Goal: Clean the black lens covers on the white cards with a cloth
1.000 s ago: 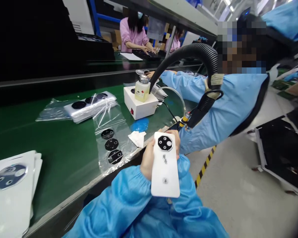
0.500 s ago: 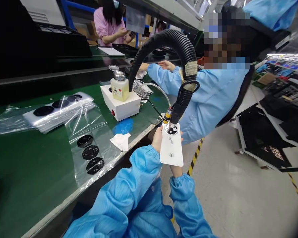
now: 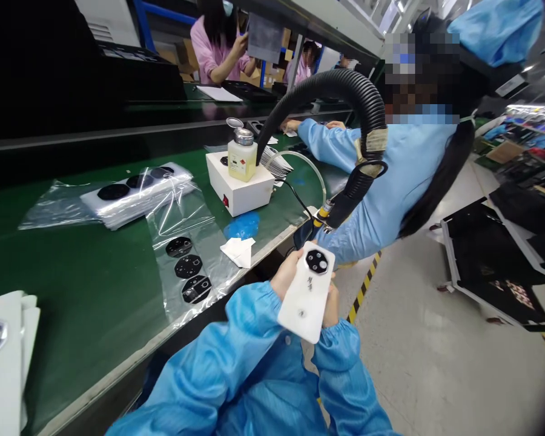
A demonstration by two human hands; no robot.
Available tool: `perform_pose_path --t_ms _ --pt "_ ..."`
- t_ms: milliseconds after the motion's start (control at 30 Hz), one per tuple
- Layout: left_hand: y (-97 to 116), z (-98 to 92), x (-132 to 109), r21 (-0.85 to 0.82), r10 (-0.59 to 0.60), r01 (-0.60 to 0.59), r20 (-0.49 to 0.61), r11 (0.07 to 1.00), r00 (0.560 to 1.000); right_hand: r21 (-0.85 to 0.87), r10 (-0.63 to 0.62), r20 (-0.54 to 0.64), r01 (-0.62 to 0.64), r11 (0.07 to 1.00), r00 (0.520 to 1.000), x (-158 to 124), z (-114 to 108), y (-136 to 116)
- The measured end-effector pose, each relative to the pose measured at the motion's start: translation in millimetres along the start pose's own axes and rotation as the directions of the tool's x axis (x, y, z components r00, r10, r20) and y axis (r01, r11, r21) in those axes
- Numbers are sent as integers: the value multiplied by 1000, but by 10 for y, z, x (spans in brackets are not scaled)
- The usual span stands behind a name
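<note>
Between my two hands is a white phone back cover (image 3: 307,300) with a black camera panel (image 3: 317,261) near its top. My left hand (image 3: 287,275) grips its left edge, while my right hand (image 3: 330,306) holds the right edge, fingers partly behind it. Just above the cover, apart from it, is the end of a black corrugated hose (image 3: 343,209) with a yellow-banded fitting (image 3: 323,212). On the bench to the left, several black camera panels (image 3: 188,266) lie on clear plastic film (image 3: 166,242).
A white box (image 3: 243,197) with a red switch carries a bottle of yellowish liquid (image 3: 242,158). Beside it lie blue putty-like material (image 3: 243,225) and white paper (image 3: 239,251). White covers (image 3: 2,375) are stacked at the bench's left. A co-worker in blue (image 3: 390,175) sits close on the right.
The phone back cover has come down and away from the hose end, and it is now tilted. The view has shifted, bringing the stacked white covers into sight at left.
</note>
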State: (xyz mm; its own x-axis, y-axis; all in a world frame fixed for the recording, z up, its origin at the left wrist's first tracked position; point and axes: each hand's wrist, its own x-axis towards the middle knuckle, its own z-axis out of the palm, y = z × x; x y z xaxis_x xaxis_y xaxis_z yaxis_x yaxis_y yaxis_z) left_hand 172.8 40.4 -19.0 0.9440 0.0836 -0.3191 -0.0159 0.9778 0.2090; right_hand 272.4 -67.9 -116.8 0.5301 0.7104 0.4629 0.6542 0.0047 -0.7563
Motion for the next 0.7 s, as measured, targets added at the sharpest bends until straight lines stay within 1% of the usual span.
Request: perform_pose_path --t_ms 67,133,167,200,233,300,367,400,467,533,600,700 --pt "-4 -109 -360 4 56 -56 -42 998 998 28 2 -179 3 1000 984 117 -29 -106" --pt "-12 -208 -749 26 98 -96 -92 995 991 54 -3 -342 23 998 940 359 -95 -262" --pt "-19 -247 -934 34 118 -115 -118 993 986 64 -12 -384 39 997 923 520 -135 -353" --pt "-28 -277 -1104 39 173 -169 -144 985 974 73 -27 -397 61 995 917 697 -173 -446" --pt "-38 -299 -1253 47 200 -194 -166 980 966 84 -44 -383 83 993 923 879 -208 -536" --pt "-58 -322 -1476 83 285 -273 -228 959 931 119 -80 -317 123 985 945 1218 -261 -681" --pt "-74 -337 -1603 116 343 -324 -287 939 894 162 -110 -226 149 975 968 1476 -299 -763" --pt "-79 -348 -1637 122 353 -331 -302 936 886 183 -125 -185 159 970 975 1567 -319 -778" --pt "-80 -374 -1665 109 337 -319 -293 941 895 216 -152 -128 177 960 980 1689 -367 -764" --pt "-75 -397 -1669 95 328 -314 -251 945 911 238 -175 -102 195 951 979 1760 -428 -715" --pt "-72 -390 -1675 73 349 -342 -208 937 913 253 -190 -91 207 945 978 1803 -484 -660" --pt "-86 -311 -1718 -10 366 -371 -141 929 920 274 -196 -108 219 936 975 1829 -513 -614"
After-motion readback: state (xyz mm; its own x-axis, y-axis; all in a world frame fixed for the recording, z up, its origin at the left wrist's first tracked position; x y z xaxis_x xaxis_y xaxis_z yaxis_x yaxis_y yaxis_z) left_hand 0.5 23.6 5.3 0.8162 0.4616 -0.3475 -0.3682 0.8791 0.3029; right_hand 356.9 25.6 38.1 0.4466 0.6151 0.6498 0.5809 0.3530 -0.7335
